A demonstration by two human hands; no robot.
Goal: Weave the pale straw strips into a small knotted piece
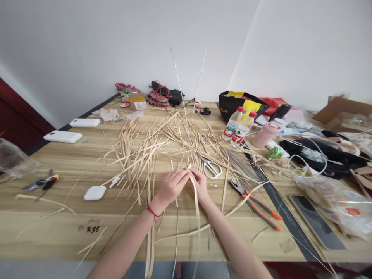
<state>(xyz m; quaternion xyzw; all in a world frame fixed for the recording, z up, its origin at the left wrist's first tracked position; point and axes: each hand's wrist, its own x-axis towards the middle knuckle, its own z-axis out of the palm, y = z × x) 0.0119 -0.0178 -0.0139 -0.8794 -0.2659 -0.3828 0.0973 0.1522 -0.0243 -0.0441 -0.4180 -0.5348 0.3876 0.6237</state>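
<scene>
Pale, flat straw strip [196, 198] pinched by the left hand [172, 186] and right hand [201, 185], fingertips close together, presumably steadying it beneath two thin white wires [176, 70].

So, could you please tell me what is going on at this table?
A person's left hand and right hand are close together, fingers pinching a pale flat strip near the lower end of two thin white wires. The strip's tail hangs between the forearms, and the wires spread apart toward the top. Many loose strips lie scattered over the table. White-handled scissors and orange-handled pliers lie nearby, neither in hand.
</scene>
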